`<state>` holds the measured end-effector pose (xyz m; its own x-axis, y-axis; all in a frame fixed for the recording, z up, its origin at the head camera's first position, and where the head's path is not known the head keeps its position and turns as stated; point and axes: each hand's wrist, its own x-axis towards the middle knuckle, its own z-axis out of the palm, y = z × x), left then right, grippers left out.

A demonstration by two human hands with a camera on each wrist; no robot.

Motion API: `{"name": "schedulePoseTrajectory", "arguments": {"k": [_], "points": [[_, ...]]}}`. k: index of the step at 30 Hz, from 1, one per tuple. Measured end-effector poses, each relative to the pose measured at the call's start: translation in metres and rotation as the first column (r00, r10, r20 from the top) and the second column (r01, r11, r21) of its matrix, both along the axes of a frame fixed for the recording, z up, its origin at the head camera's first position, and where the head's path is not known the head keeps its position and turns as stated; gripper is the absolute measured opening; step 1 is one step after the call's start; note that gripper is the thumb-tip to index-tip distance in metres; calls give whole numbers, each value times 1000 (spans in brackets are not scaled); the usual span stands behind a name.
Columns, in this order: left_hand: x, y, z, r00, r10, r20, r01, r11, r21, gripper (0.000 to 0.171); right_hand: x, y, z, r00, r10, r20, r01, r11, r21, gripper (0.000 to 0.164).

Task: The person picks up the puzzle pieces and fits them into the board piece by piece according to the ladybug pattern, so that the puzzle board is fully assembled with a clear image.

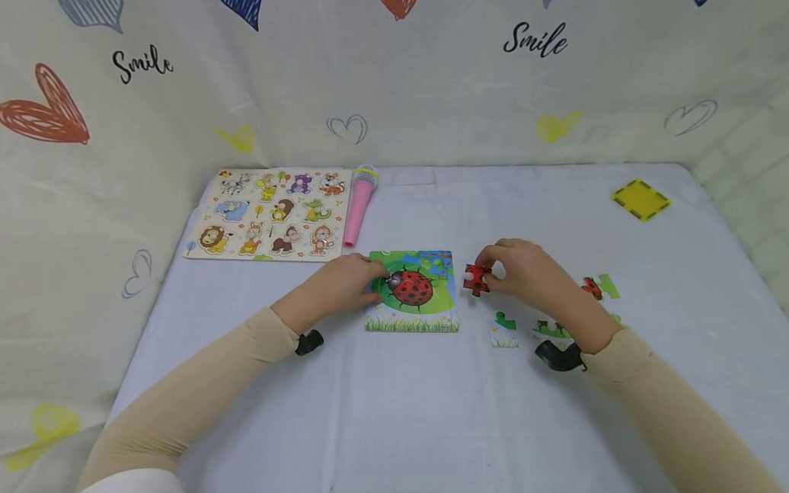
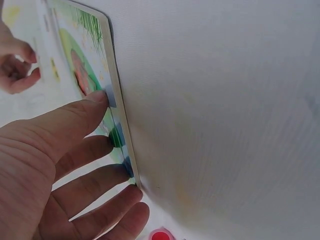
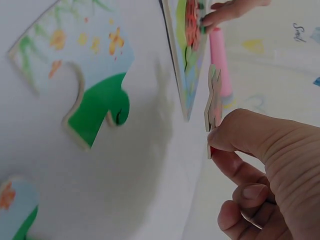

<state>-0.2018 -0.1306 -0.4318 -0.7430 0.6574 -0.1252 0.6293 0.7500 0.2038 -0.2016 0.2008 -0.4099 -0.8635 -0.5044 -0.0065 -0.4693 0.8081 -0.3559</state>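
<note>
Head view: a red piece [image 1: 475,281] is pinched by the right hand [image 1: 522,273], the ladybug board [image 1: 415,292] touched by the left hand [image 1: 342,282] (unclenched).

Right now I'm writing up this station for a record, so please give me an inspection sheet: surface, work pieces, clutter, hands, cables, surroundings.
Surface: white cloth, lightly creased.
Work pieces: ladybug board on the cloth; red piece held up to its right; loose pieces further right, some partly hidden.
Clutter: animal board with pink microphone beside it; yellow square at far right.
Left hand: touches the ladybug board's left edge.
Right hand: pinches the red piece.
Cables: nothing seen.
Surroundings: backdrop printed with hearts and "Smile".
</note>
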Motion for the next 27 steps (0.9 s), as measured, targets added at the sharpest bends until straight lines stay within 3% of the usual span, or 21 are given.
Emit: {"name": "schedulePoseTrajectory", "arguments": {"k": [8,27], "points": [[1,0,1,1000,8,2,-8,1000,-5,44,-1,-24,-1,998,56,-13,-56,998,-21,18],[1,4,3,1000,-1,-6,0,999,-48,42,-10,-79,-18,984,168,52,-164,984,-73,18]]}}
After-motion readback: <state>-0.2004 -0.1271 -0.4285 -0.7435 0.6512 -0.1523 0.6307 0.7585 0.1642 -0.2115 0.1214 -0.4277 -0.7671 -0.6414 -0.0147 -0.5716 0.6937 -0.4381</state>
